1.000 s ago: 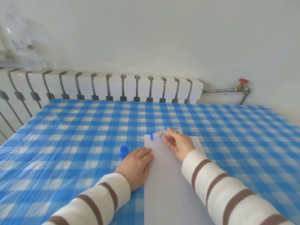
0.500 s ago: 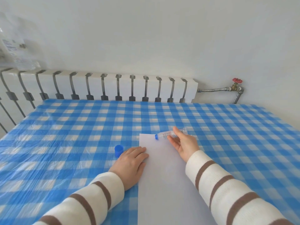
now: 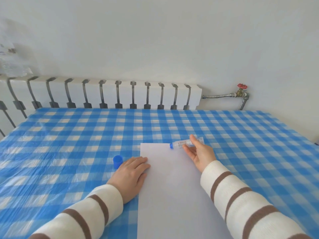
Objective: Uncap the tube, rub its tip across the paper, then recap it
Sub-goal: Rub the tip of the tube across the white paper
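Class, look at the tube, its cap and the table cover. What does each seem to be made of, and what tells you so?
Tube: probably clear, soft plastic with a printed label; the checks show faintly through it.
Cap: opaque blue plastic, smooth and evenly coloured, likely moulded.
Table cover: thin glossy plastic film, judging by its shiny wrinkles; whether the checks are printed on it or lie beneath is unclear.

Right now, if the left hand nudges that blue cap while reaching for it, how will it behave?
The blue cap looks like a small hollow plastic cylinder, so probably very light and easily knocked. It stands on end beside the left hand; tipped, it would likely roll. The glossy plastic film over the tablecloth may let it slide.
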Action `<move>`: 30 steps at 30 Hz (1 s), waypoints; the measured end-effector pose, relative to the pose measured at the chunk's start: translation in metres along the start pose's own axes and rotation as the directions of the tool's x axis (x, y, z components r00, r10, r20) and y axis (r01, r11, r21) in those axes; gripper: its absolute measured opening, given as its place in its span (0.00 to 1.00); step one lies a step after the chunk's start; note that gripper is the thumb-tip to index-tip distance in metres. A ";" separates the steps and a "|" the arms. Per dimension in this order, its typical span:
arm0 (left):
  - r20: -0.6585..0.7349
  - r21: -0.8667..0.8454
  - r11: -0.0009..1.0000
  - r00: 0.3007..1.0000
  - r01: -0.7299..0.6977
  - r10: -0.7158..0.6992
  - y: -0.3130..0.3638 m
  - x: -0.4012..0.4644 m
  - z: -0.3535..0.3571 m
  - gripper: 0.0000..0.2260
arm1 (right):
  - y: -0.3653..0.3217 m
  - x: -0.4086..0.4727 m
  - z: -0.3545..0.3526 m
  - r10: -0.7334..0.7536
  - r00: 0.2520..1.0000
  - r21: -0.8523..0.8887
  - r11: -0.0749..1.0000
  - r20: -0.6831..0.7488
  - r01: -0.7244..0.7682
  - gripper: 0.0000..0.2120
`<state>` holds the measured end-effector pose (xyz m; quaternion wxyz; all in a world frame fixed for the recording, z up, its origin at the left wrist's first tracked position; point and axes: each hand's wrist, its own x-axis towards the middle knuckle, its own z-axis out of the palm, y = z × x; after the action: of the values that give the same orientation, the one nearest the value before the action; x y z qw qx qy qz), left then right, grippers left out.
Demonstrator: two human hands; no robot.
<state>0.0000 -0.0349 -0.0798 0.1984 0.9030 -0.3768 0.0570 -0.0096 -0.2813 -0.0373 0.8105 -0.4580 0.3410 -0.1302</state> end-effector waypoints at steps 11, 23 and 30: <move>-0.053 -0.014 1.000 0.998 -0.028 0.027 0.003 -0.002 -0.002 0.14 | -0.015 0.007 -0.029 -0.018 0.998 0.003 1.000 -0.067 0.018 0.22; -0.023 -0.003 1.000 1.000 -0.004 0.003 0.002 -0.002 -0.002 0.16 | -0.027 0.009 -0.048 -0.028 0.987 -0.010 1.000 -0.161 0.027 0.14; -0.016 -0.005 1.000 1.000 0.008 -0.008 0.001 -0.002 -0.001 0.16 | -0.030 0.012 -0.057 -0.019 0.983 0.042 0.999 -0.182 0.028 0.20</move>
<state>-0.0019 -0.0341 -0.0788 0.2039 0.9035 -0.3718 0.0627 -0.0357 -0.3412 -0.0378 0.7843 -0.4302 0.4052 -0.1885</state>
